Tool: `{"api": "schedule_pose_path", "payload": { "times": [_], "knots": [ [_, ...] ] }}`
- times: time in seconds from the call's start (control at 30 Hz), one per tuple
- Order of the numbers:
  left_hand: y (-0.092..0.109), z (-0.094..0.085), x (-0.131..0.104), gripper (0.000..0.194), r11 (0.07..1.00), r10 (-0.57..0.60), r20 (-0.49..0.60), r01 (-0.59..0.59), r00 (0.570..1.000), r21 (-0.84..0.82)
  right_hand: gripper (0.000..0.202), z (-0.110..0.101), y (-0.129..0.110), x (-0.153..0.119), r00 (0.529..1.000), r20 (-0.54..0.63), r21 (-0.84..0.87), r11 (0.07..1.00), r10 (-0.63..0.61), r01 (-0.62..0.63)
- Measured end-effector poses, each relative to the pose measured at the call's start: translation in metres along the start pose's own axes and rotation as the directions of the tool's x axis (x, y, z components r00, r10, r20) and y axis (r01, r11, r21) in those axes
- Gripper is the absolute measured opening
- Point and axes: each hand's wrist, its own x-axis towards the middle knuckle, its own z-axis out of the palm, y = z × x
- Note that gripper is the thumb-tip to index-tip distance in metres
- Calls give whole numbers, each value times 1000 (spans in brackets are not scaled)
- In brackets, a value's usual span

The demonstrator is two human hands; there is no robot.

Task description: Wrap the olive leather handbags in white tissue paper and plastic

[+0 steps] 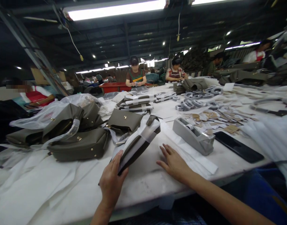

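Note:
My left hand (112, 181) grips the near end of a dark olive bag strap (138, 140), folded into a long bundle and wrapped in white sheet. The bundle tilts up, its far end raised toward the bags. My right hand (175, 162) hovers over the table with fingers apart, holding nothing. Just beyond it stands a grey tape dispenser (192, 137), next to folded white sheets (199, 162). Left of the bundle lie olive handbags (80, 143) with gold fittings, and another handbag (124, 120) sits behind it.
A black phone (238, 147) lies right of the dispenser. Behind are brown paper pieces (216, 120), grey wrapped rings (192, 103) and stacked wrapped bundles (136, 103). White sheets (40, 187) cover the left side. Co-workers (135, 75) work across the table.

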Motion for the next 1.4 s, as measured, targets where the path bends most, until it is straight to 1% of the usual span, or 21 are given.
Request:
{"api": "schedule_pose_path", "payload": {
  "times": [0.03,0.1,0.17,0.23,0.37,0.43,0.5,0.53,0.57,0.67,0.7,0.73,0.77,0.83,0.9,0.93,1.0,1.07,1.17,1.3,1.4],
  "knots": [
    [1,-1,1,63,1000,-3,-18,2,1000,-11,76,9,-2,2,999,32,-27,1000,-8,9],
    [3,-3,3,60,999,-17,-50,15,999,-38,79,24,-8,0,989,113,-28,995,-95,98],
    [8,-5,5,58,998,-17,-84,11,996,-65,80,34,-17,-7,955,176,38,971,-239,236],
    [14,-6,8,57,996,16,-112,-25,994,-82,82,38,-27,-11,909,204,118,931,-363,345],
    [29,1,12,58,985,149,-107,-157,983,-73,80,44,-41,1,844,139,179,852,-517,492],
    [36,7,13,54,974,218,-71,-222,973,-55,74,49,-46,8,839,81,175,836,-539,520],
    [42,14,12,48,960,275,-32,-276,961,-43,54,51,-51,7,851,34,145,845,-525,515],
    [44,17,11,45,952,302,-16,-302,953,-40,43,50,-52,2,842,20,120,838,-539,533],
    [46,20,10,43,944,327,-4,-327,945,-38,35,47,-53,-5,815,18,96,812,-579,575],
    [53,26,4,37,927,374,12,-374,927,-23,29,23,-52,-27,670,21,83,669,-742,738],
    [55,27,1,36,926,377,9,-377,926,-14,27,13,-50,-30,642,-1,98,638,-767,763],
    [57,29,0,35,927,376,1,-376,927,-4,26,3,-48,-29,646,-37,118,639,-762,760],
    [59,30,-2,34,927,374,-10,-374,927,4,25,-7,-45,-23,682,-82,142,669,-727,730],
    [63,33,-4,33,928,372,-27,-372,928,16,27,-20,-41,4,819,-148,198,795,-554,573],
    [68,35,-5,32,927,375,-31,-374,926,27,32,-24,-38,43,941,-131,240,911,-311,335],
    [70,36,-5,32,927,373,-34,-372,927,34,33,-23,-37,65,965,-100,239,935,-243,260],
    [76,39,-6,32,932,362,-56,-360,930,48,29,-17,-39,108,981,-1,221,957,-193,188],
    [82,41,-9,32,938,346,-88,-342,934,60,24,-6,-44,145,981,107,188,972,-164,142],
    [90,44,-12,33,939,344,-126,-338,931,64,24,15,-57,184,967,242,138,990,-73,40],
    [99,48,-14,31,943,331,-198,-328,922,51,24,37,-68,207,931,362,162,980,50,-115],
    [102,50,-14,27,952,305,-250,-302,919,53,23,41,-67,209,898,432,264,941,81,-212]
  ]
}}
